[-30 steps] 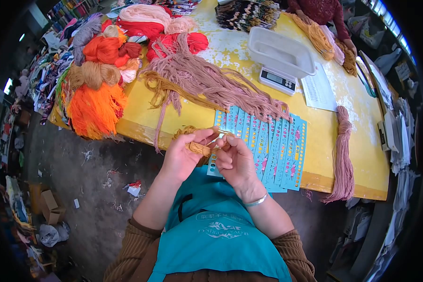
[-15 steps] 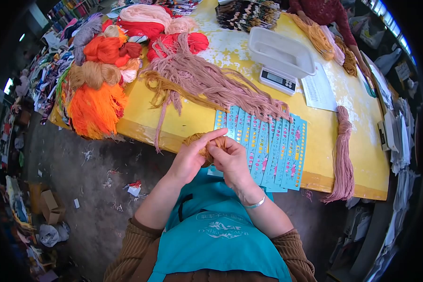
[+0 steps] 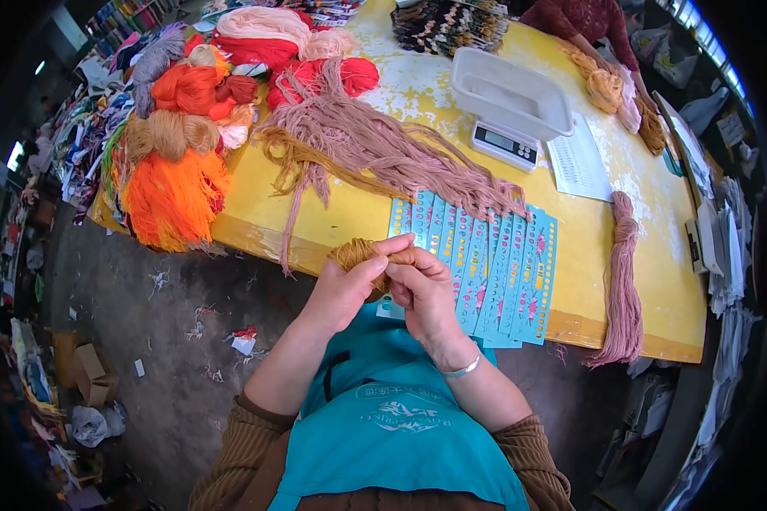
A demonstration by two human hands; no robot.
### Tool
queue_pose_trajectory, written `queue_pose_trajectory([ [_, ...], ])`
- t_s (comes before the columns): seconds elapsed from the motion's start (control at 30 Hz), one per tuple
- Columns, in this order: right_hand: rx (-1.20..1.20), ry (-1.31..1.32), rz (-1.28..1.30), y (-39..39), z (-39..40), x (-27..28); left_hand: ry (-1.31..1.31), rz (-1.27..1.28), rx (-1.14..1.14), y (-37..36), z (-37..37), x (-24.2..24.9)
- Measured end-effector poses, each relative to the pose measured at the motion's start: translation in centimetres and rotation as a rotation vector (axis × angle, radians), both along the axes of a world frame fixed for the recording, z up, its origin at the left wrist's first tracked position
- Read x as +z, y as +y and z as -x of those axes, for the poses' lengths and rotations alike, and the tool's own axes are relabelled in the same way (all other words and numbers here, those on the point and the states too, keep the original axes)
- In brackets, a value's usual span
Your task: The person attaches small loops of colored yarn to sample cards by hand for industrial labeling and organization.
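Observation:
A golden-brown skein of thread (image 3: 352, 253) is bunched between my two hands, just off the table's front edge. My left hand (image 3: 339, 294) is closed around it, thumb pressed down near the other hand's fingers. My right hand (image 3: 426, 300) pinches at the same skein, fingers curled; the exact strands it grips are hidden. Right behind my hands lie turquoise punched cards (image 3: 504, 285) in an overlapping row. The ends of a long mauve thread bundle (image 3: 400, 153) rest on the cards, with golden-brown strands (image 3: 337, 170) alongside.
The yellow table (image 3: 562, 328) carries a scale (image 3: 504, 145) with a plastic tray (image 3: 507, 92), a printed sheet (image 3: 578, 157) and a tied mauve skein (image 3: 624, 281). Piled at left are orange skeins (image 3: 175, 200). Across the table, a person in a dark red sleeve (image 3: 624, 43) handles skeins.
My left thumb has come down onto the skein, and my right fingers have curled in further. Across the table, the person's hands and the skeins there have shifted right.

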State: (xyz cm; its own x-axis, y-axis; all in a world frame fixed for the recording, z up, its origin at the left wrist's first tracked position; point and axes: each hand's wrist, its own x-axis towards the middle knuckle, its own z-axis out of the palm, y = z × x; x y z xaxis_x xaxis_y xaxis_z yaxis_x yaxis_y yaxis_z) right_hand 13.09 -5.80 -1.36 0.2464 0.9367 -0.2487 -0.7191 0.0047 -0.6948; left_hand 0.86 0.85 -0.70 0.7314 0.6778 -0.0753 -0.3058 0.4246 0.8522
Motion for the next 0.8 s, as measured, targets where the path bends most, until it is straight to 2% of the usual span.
queue_pose_trajectory([
  [0.07, -0.029, -0.114, -0.004, 0.0, 0.2, 0.2, 0.016, -0.035, 0.004, 0.1, 0.1, -0.3],
  [0.2, -0.045, -0.104, 0.003, 0.1, 0.2, 0.1, -0.100, 0.007, 0.006, 0.4, 0.2, -0.8],
  [0.6, 0.010, 0.122, 0.026, 0.2, -0.4, 0.6, -0.120, 0.067, 0.135, 1.3, 1.2, -1.2],
  [0.67, 0.218, 0.235, 0.044, 0.2, -1.2, 1.2, -0.001, 0.070, 0.226, 1.7, 2.2, -1.0],
  [0.73, 0.308, 0.158, 0.032, 0.6, -1.7, 1.3, 0.009, 0.048, 0.207, 2.7, 4.1, -0.5],
  [0.77, 0.368, -0.077, 0.051, 1.0, -2.0, 1.8, 0.035, 0.050, 0.261, 2.9, 4.9, -0.1],
  [0.8, 0.425, -0.312, 0.069, 1.3, -2.3, 2.2, -0.046, 0.108, 0.272, 3.7, 6.4, -0.5],
])
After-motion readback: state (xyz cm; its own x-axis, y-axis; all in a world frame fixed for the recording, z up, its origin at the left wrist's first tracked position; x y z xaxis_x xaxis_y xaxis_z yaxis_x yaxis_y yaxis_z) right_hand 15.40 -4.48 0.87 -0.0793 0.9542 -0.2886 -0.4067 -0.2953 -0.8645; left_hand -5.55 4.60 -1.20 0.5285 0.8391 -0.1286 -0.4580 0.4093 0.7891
